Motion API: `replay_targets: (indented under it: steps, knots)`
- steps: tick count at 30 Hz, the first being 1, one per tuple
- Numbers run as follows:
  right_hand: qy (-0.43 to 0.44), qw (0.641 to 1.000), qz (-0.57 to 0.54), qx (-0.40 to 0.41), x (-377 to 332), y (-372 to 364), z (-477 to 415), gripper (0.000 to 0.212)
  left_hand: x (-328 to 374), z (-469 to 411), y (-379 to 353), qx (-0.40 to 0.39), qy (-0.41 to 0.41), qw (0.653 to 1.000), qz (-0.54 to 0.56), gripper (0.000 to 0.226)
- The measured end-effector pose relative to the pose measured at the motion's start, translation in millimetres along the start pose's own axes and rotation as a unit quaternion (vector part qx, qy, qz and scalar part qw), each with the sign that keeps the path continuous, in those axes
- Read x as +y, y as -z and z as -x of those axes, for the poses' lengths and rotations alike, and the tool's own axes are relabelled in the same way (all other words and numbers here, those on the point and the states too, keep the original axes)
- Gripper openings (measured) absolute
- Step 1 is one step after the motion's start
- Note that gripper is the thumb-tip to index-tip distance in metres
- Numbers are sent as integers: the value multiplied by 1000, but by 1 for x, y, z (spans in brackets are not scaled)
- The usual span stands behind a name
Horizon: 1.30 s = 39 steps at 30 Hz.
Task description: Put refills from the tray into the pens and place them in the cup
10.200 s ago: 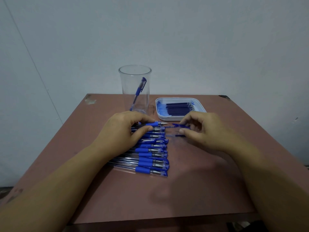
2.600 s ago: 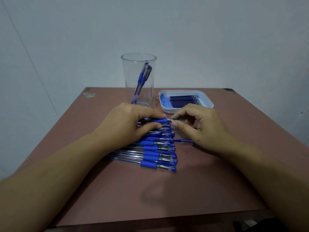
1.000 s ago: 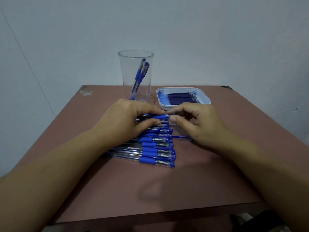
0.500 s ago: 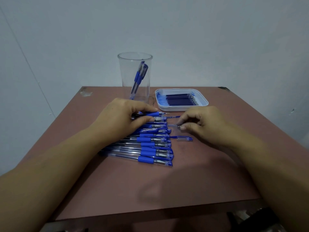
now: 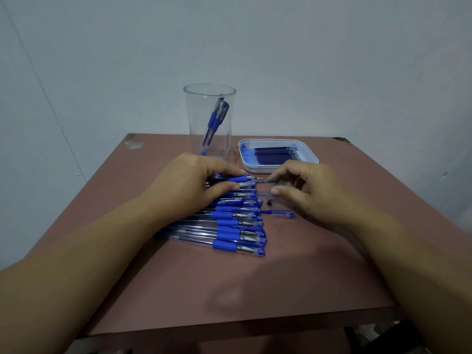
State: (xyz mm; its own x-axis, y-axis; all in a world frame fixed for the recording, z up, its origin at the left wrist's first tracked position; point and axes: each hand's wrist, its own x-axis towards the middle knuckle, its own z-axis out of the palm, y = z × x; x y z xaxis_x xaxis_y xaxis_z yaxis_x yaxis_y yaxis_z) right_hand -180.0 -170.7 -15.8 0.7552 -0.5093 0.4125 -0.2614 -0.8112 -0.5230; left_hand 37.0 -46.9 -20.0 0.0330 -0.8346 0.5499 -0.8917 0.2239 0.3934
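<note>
Uncapped pen (image 5: pixel 238 179) held at the head of the row (image 5: pixel 237 227).
I note the left hand (image 5: pixel 194 186) gripping its barrel; the right hand (image 5: pixel 310 191), fingers curled narrow, pinches a clear piece (image 5: pixel 265 193) beside the tip.

Above the table (image 5: pixel 255 290), the left hand (image 5: pixel 189 185) and right hand (image 5: pixel 311 190) are bare, as are both forearms (image 5: pixel 89 251) (thumbnails look short, plain).

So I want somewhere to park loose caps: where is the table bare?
Bare: the table's near strip between the row of pens and the front edge; the left side beyond the left hand; the right side beyond the right hand. Crowded: between the hands, around the loose cap, and the back, by cup and tray.
</note>
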Motion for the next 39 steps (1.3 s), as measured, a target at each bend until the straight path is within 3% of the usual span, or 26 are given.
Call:
replay_targets:
  steps: [3, 8, 11, 16, 21, 27, 32, 39]
  knots:
    - [62, 995, -2, 78, -6, -6, 0, 18, 1, 0, -1, -1, -9, 1000, 1, 29]
    - [127, 987, 40, 87, -9, -19, -7, 15, 8, 0, -4, 0, -32, 999, 17, 28]
    - [115, 989, 50, 80, -2, -16, -7, 7, 6, -1, -4, -6, -22, 1000, 7, 28]
    - [71, 992, 65, 85, 10, -4, 2, 10, 1, -1, -3, -12, -2, 1000, -10, 30]
    - [121, 984, 88, 96, 1, -10, -1, 17, 4, 0, -3, -5, -14, 1000, -6, 28]
    - [143, 979, 124, 77, 8, -1, -10, 8, -3, 1, 0, -5, -8, 1000, -14, 28]
    - [150, 983, 106, 18, 6, 16, -20, 25, -6, 0, -1, 16, -6, 1000, -15, 28]
    - [162, 982, 73, 61, 6, -6, -25, 9, -8, -1, -1, 16, -15, 1000, -18, 28]
